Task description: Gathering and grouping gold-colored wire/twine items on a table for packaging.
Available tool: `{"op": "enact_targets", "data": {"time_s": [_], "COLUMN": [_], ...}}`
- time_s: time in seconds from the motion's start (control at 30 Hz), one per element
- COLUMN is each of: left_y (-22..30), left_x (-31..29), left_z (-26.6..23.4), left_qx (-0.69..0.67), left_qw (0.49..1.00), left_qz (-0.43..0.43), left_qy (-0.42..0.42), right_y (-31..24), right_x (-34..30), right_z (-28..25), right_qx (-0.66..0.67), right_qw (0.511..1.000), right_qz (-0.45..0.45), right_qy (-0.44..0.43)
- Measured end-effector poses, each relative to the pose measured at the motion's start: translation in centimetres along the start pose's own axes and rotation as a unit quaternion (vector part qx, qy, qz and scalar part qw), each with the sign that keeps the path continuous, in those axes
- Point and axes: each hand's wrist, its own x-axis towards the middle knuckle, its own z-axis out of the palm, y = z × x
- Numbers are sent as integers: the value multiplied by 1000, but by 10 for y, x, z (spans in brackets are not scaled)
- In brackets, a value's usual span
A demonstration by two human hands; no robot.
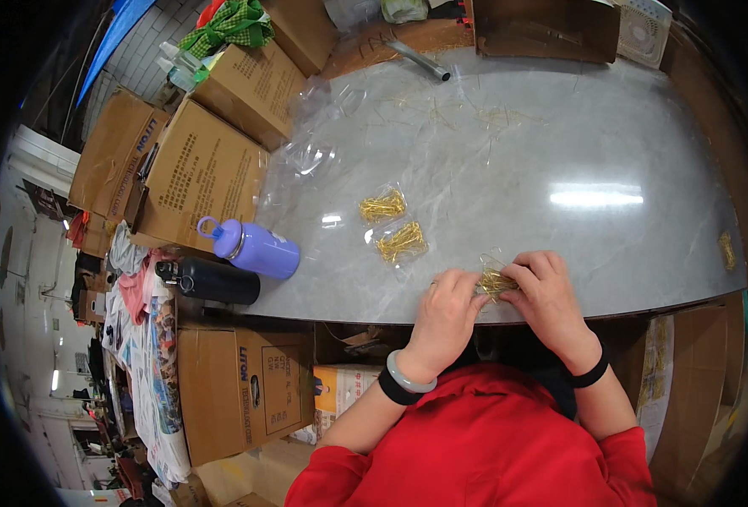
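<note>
At the table's near edge, my left hand (pixel 447 311) and my right hand (pixel 546 296) face each other, fingers closed around a small bundle of thin gold wire pieces (pixel 494 282). Clear plastic seems to show around the bundle, but my fingers hide part of it. Beyond my left hand lie two flat clear packets of similar gold pieces, a nearer one (pixel 401 243) and a farther one (pixel 382 205). Their exact kind is too small to make out.
A purple bottle (pixel 260 248) and a black bottle (pixel 213 281) lie at the left edge of the grey table (pixel 509 194). Cardboard boxes (pixel 201 177) stack behind them. Crumpled clear plastic (pixel 306 156), a metal tube (pixel 420 61) and loose gold wires (pixel 501 117) lie farther back. Another gold bundle (pixel 726 251) rests far right.
</note>
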Motion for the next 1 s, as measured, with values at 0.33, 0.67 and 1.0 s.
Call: {"op": "enact_targets", "data": {"time_s": [0.33,0.67,1.0], "left_y": [-2,14,5], "left_x": [9,3,9], "left_z": [-12,5,-7], "left_qx": [-22,-19,29], "left_qw": [999,999,995], "left_qz": [44,1,26], "left_qy": [-16,35,89], "right_y": [1,-12,-9], "right_x": [16,-8,-6], "right_z": [-17,-1,0], "right_qx": [-15,0,4], "right_qw": [991,1000,999], "right_qz": [-88,3,-31], "right_qy": [-98,14,21]}}
